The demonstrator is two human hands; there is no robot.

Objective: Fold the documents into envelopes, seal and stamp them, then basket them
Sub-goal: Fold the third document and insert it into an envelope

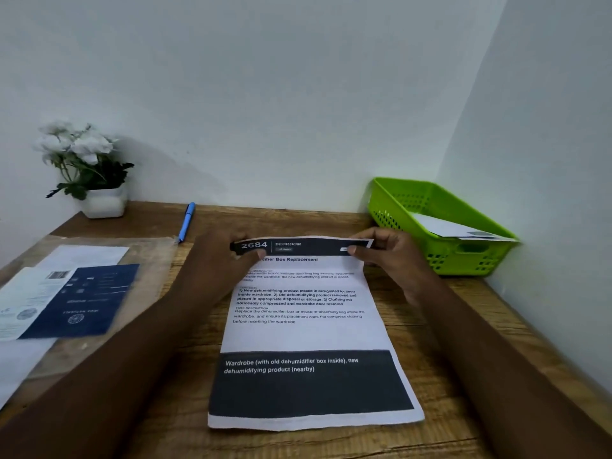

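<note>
A printed document (308, 329) lies lengthwise on a wooden surface (430, 326), seen from above and behind the person's two forearms; its far edge is lifted off the wood while the rest lies flat, a dark band with white text across its near end; the left hand (218, 256) pinches the far left corner, thumb on top of the black header strip reading "2684 BEDROOM", fingers curled beneath; the right hand (387, 253) pinches the far right corner in the same way, thumb on the printed side; at about 2 o'clock from the sheet, against the corner of the white walls, sits a green basket (397, 200) with perforated sides, and inside it lies a white envelope (453, 228), flat along the bottom; at 9 o'clock from the sheet a clear plastic sleeve (149, 260) lies on the wood with a dark blue booklet (82, 299) and pale papers (20, 293) in or on it, which of the two is unclear; at 11 o'clock a blue pen (187, 221) lies just beyond the sleeve's far corner; further left, at 10 o'clock near the back wall, stands a white pot of white flowers (82, 160).
</note>
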